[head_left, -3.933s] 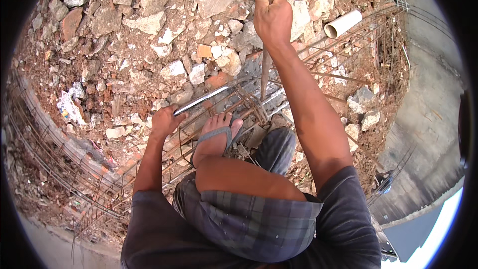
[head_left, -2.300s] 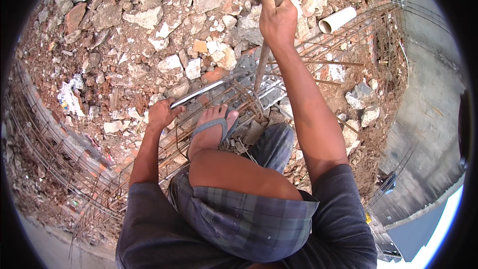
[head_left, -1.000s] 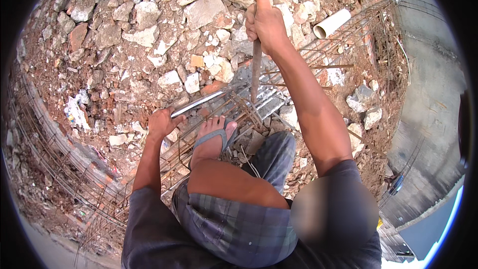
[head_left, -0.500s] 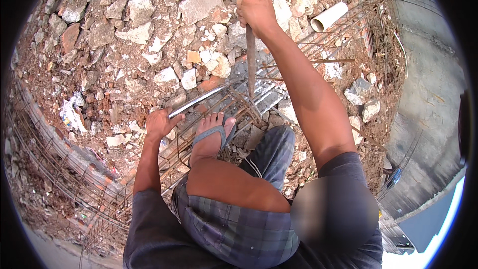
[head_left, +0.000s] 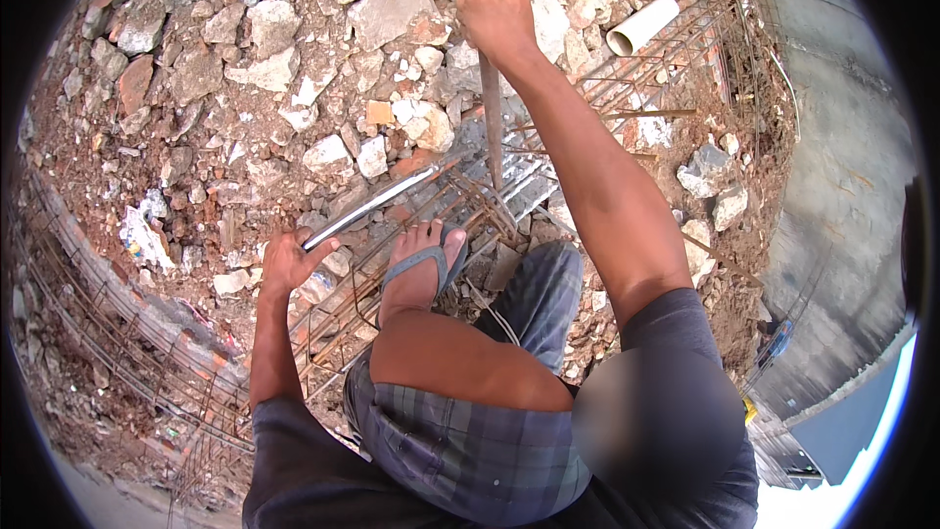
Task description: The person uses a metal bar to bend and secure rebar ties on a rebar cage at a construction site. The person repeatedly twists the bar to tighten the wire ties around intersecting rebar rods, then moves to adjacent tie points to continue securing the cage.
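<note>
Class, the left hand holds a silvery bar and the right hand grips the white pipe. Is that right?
Not quite: the head view shows the right hand gripping a brownish rod; the white pipe lies apart. The left hand does hold a silvery bar.

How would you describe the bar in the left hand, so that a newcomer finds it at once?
Start at the rusty rebar cage crossing the rubble diagonally. Left of the sandalled foot, the left hand grips one end of a straight bar. Its silvery side sets it apart from the brown cage and the dull rod in the right hand.
</note>
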